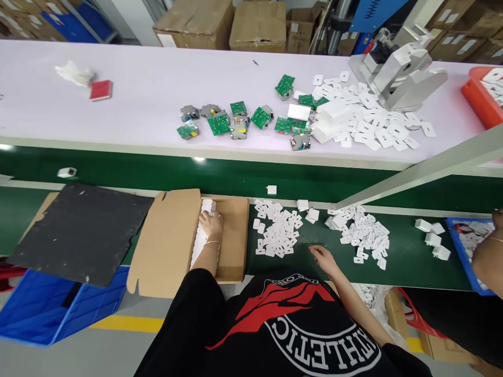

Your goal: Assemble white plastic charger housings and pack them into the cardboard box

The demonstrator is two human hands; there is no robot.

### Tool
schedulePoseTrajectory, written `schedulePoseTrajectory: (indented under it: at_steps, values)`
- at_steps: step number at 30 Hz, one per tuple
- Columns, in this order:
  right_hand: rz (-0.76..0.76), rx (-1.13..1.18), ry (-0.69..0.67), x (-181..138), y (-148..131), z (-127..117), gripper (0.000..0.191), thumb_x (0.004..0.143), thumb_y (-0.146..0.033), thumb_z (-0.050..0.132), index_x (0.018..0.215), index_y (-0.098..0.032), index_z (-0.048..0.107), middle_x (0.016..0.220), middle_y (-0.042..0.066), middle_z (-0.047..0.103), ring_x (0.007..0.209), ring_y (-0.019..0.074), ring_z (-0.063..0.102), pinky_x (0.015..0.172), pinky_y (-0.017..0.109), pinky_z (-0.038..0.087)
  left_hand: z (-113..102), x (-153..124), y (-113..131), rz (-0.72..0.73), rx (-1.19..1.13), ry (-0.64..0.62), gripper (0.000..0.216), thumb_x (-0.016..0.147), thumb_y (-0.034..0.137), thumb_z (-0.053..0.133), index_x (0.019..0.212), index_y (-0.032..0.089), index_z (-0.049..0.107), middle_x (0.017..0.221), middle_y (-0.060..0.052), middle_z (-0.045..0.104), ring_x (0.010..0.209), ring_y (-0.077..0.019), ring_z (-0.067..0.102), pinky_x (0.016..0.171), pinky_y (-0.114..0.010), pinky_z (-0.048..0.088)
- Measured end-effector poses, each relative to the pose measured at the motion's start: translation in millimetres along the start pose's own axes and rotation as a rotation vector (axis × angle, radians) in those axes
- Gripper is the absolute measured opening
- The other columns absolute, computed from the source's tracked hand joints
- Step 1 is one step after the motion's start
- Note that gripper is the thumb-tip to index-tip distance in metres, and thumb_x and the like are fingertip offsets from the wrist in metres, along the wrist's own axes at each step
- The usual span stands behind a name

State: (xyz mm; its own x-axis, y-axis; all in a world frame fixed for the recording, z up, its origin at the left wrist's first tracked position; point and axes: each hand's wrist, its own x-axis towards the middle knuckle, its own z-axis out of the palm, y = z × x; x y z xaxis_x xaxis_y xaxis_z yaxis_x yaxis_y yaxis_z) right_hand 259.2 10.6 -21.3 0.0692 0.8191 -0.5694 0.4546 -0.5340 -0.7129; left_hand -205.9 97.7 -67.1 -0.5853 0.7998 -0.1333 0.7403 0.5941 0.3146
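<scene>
My left hand (212, 226) reaches into an open cardboard box (231, 246), its fingers closed over a white charger at the upper end of a row of white chargers (199, 241) along the box's left side. On the green work surface, my right hand (323, 260) has its fingers bent together at a thin dark tool (315, 244), possibly tweezers; the grip is partly hidden. Between box and right hand lies a pile of small white plates (280, 230). A second pile of white plates (365, 235) lies right of that hand. Loose white chargers (302, 205) stand behind.
A pale shelf (137, 104) runs behind, bearing green circuit boards (219, 124), white parts and a metal press (404, 73). A slanted post (416, 167) crosses at right. Another person's arm (489, 256) is by a blue tray (458, 246). A black sheet (82, 230) lies left.
</scene>
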Motion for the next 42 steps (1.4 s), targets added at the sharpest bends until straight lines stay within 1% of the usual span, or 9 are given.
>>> schedulePoseTrajectory:
  at_steps: [5, 10, 13, 16, 19, 25, 30, 35, 42]
  values:
    - [0.099, -0.096, 0.209, 20, 44, -3, 0.029, 0.077, -0.037, 0.059, 0.096, -0.018, 0.071, 0.081, 0.008, 0.067, 0.079, 0.0268, 0.066, 0.073, 0.036, 0.054, 18, -2, -11, -0.01, 0.158, -0.006, 0.028, 0.093, 0.028, 0.056, 0.111, 0.015, 0.074, 0.155, -0.026, 0.043, 0.142, -0.0465, 0.037, 0.111, -0.063, 0.034]
    - [0.152, -0.197, 0.461, 36, 80, -17, 0.059, 0.081, -0.034, 0.055, 0.135, -0.011, 0.058, 0.11, 0.018, 0.064, 0.104, 0.0345, 0.066, 0.086, 0.042, 0.054, 13, -2, -9, 0.036, 0.194, 0.021, 0.036, 0.096, 0.034, 0.052, 0.114, 0.013, 0.075, 0.158, -0.027, 0.042, 0.142, -0.0477, 0.04, 0.111, -0.064, 0.036]
    - [0.186, -0.269, 0.589, 42, 98, -33, 0.074, 0.084, -0.031, 0.053, 0.153, -0.005, 0.043, 0.127, 0.028, 0.055, 0.109, 0.04, 0.064, 0.091, 0.048, 0.051, 7, -4, 12, 0.055, 0.177, 0.087, 0.04, 0.097, 0.03, 0.05, 0.125, 0.011, 0.071, 0.155, -0.028, 0.041, 0.137, -0.0476, 0.043, 0.109, -0.064, 0.038]
    - [0.164, -0.361, 0.627, 47, 111, -44, 0.078, 0.084, -0.029, 0.053, 0.159, -0.009, 0.04, 0.138, 0.029, 0.049, 0.121, 0.0455, 0.059, 0.098, 0.054, 0.047, 7, -9, 57, 0.201, 0.084, 0.112, 0.042, 0.095, 0.023, 0.049, 0.131, 0.011, 0.068, 0.149, -0.028, 0.044, 0.134, -0.0473, 0.045, 0.107, -0.064, 0.039]
    - [0.119, -0.446, 0.604, 48, 118, -47, 0.076, 0.085, -0.027, 0.052, 0.159, -0.012, 0.043, 0.144, 0.029, 0.047, 0.13, 0.0484, 0.051, 0.102, 0.059, 0.045, 19, -16, 121, 0.495, 0.005, -0.06, 0.045, 0.093, 0.018, 0.052, 0.134, 0.007, 0.064, 0.146, -0.03, 0.044, 0.133, -0.0475, 0.046, 0.108, -0.062, 0.039]
    - [0.015, -0.531, 0.53, 33, 129, -41, 0.064, 0.087, -0.018, 0.05, 0.15, -0.015, 0.055, 0.148, 0.025, 0.048, 0.13, 0.0423, 0.052, 0.107, 0.057, 0.045, 81, -18, 246, 0.81, -0.007, -0.335, 0.055, 0.087, 0.015, 0.066, 0.142, 0.02, 0.061, 0.148, -0.023, 0.05, 0.132, -0.042, 0.052, 0.11, -0.053, 0.043]
    - [0.004, -0.55, 0.486, 23, 138, -43, 0.059, 0.091, -0.011, 0.046, 0.148, -0.02, 0.056, 0.145, 0.021, 0.048, 0.118, 0.0324, 0.061, 0.096, 0.046, 0.056, 122, -10, 312, 0.932, -0.062, -0.556, 0.056, 0.083, 0.013, 0.07, 0.137, 0.028, 0.066, 0.149, -0.018, 0.055, 0.136, -0.0421, 0.051, 0.114, -0.057, 0.039]
    - [-0.003, -0.566, 0.435, 28, 142, -58, 0.059, 0.095, -0.012, 0.045, 0.152, -0.027, 0.052, 0.143, 0.018, 0.05, 0.103, 0.0268, 0.066, 0.082, 0.038, 0.059, 134, -7, 336, 0.896, -0.188, -0.718, 0.047, 0.079, 0.015, 0.072, 0.124, 0.029, 0.073, 0.127, -0.014, 0.067, 0.122, -0.0362, 0.062, 0.113, -0.054, 0.04]
    - [-0.078, -0.55, 0.361, 45, 139, -83, 0.037, 0.097, -0.025, 0.055, 0.132, -0.022, 0.066, 0.129, 0.016, 0.055, 0.083, 0.0223, 0.063, 0.07, 0.035, 0.056, 111, -14, 310, 0.518, -0.522, -0.668, 0.053, 0.09, 0.034, 0.061, 0.142, 0.022, 0.056, 0.113, -0.014, 0.067, 0.096, -0.0264, 0.069, 0.088, -0.041, 0.055]
